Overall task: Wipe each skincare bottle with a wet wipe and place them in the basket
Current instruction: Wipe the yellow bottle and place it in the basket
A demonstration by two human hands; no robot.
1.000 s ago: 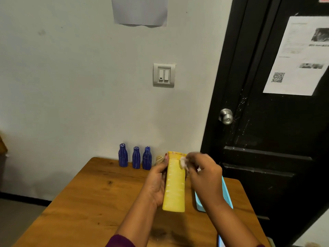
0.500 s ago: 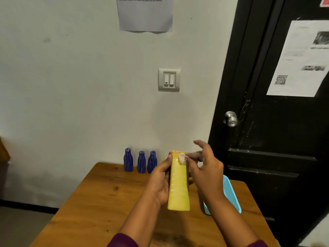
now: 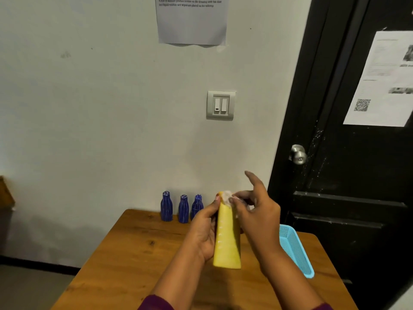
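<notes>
Looking down from the head view, we see a tall, smooth yellow bottle, flat-sided and slightly tapered toward its top, held upright above the wooden table, whose grain and knots show in a warm brown. Our left hand wraps it from the left, fingers curled behind and thumb pressed along the upper edge. Our right hand pinches a small, crumpled white wet wipe against the bottle's top, with the index finger sticking up free. Just right of that hand lies the light blue basket, a shallow plastic mesh tray. Three ribbed blue bottles stand in a row at the table's far edge against the pale matte wall; a glossy black door fills the right. Compared with half a second ago, the right index finger is raised higher, while the bottle sits in the same grip and the wipe is still at its top.
</notes>
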